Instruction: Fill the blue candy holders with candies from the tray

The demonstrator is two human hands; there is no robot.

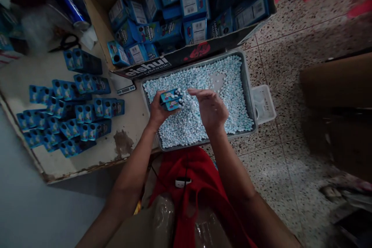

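My left hand is wrapped round two small blue boxes, held tilted over a metal tray. White and pale blue candies fill most of the tray, and some lie at the right end of the boxes. My right hand is just to the right of them, above the candies, with its fingers stretched out to the left and nothing seen held in it. A patch of bare tray bottom shows at the upper right.
Behind the tray stands a cardboard box full of blue boxes. Rows of blue boxes stand on the table at left, near scissors, a scale and a can. A clear container adjoins the tray's right edge.
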